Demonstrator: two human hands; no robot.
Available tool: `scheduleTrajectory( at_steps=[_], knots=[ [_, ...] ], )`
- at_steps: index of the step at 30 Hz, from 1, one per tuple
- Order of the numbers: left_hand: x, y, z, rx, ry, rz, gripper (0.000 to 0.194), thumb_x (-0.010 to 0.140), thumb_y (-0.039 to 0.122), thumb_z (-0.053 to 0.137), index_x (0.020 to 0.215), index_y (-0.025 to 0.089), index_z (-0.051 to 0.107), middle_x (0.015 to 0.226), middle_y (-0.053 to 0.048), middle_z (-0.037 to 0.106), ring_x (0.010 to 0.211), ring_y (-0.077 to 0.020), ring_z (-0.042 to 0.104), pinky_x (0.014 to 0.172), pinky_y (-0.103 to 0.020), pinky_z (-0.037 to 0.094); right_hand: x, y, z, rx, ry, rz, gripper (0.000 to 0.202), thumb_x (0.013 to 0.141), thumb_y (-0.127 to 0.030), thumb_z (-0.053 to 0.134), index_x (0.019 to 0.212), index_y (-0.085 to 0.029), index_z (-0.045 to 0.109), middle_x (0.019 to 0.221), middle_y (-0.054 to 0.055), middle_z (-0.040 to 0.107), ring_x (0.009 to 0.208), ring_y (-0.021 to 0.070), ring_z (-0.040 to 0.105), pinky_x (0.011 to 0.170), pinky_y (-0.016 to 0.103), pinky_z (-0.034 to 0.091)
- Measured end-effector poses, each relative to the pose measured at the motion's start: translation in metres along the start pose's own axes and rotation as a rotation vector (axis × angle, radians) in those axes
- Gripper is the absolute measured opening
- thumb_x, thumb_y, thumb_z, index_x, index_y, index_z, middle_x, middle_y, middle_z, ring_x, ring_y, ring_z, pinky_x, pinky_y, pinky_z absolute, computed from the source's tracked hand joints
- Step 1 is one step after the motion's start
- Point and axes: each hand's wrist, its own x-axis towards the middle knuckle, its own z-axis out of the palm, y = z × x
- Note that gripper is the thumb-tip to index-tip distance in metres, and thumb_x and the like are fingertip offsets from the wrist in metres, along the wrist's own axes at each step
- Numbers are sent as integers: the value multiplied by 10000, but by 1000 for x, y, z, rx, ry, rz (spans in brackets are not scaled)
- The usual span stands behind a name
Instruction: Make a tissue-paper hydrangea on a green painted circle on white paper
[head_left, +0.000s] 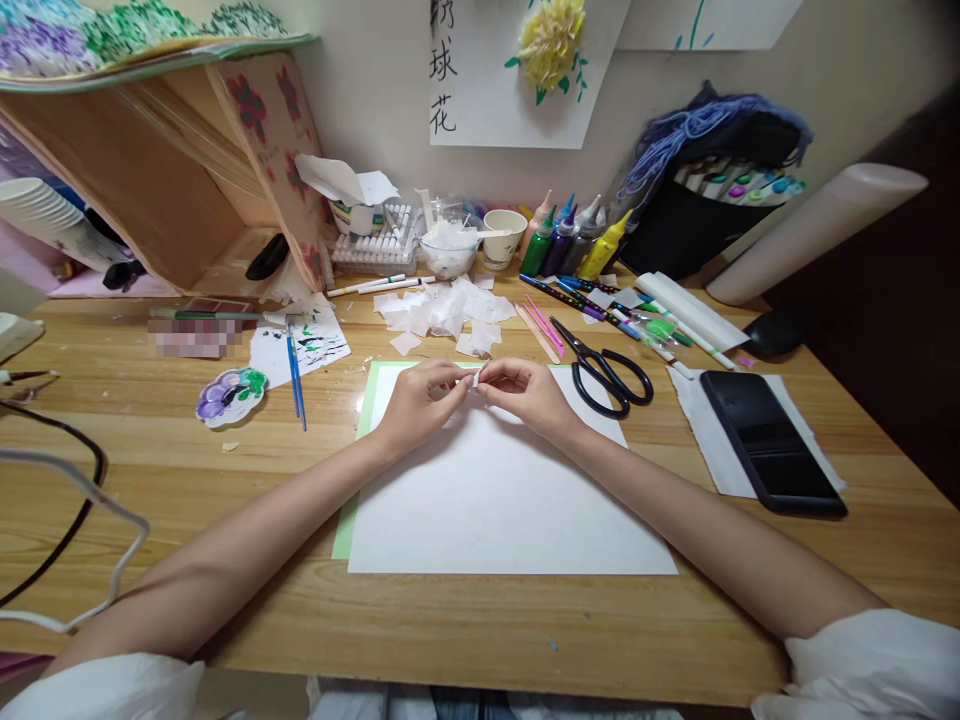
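Observation:
My left hand (424,400) and my right hand (526,393) meet over the top part of a white sheet of paper (495,500). Between their pinched fingertips is a small white piece of paper (475,380), mostly covered by the fingers. Under the white sheet, a light green sheet (346,535) shows along the left side. Just beyond my hands lies a loose pile of torn white tissue paper pieces (442,308). Black-handled scissors (604,365) rest to the right of my right hand, partly over the sheet's corner.
Paint bottles (566,245), a paper cup (503,240) and a bowl of paper scraps (448,255) stand along the wall. A phone (772,440) lies at right. A paint palette (231,397) and blue brushes (295,375) are at left, with cables (97,500) nearer the edge.

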Motion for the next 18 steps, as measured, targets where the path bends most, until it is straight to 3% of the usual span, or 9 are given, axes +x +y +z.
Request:
scheduleTrajectory(
  at_steps=[5,12,18],
  knots=[
    [0,2,-1,6,-15,16,204,844,268,540,903,196,722,805,-48,683,746,-146,606,694,-258,448,0,-3,0,-11,6,16,182,683,-324,710,742,-165,644,797,32,652,727,138,603,635,251,479],
    [-1,2,0,-8,4,27,195,832,300,564,856,182,717,794,-49,685,727,-138,599,666,-247,441,-1,-3,0,-26,-10,-13,191,706,-333,689,743,-158,621,788,29,634,707,127,582,620,245,456],
    [1,-2,0,-19,112,-97,248,849,349,527,744,166,658,707,-18,645,639,-123,537,617,-245,414,0,2,-1,-49,43,-33,204,715,-331,664,703,-173,536,684,-10,569,637,113,537,591,244,439]
  ],
)
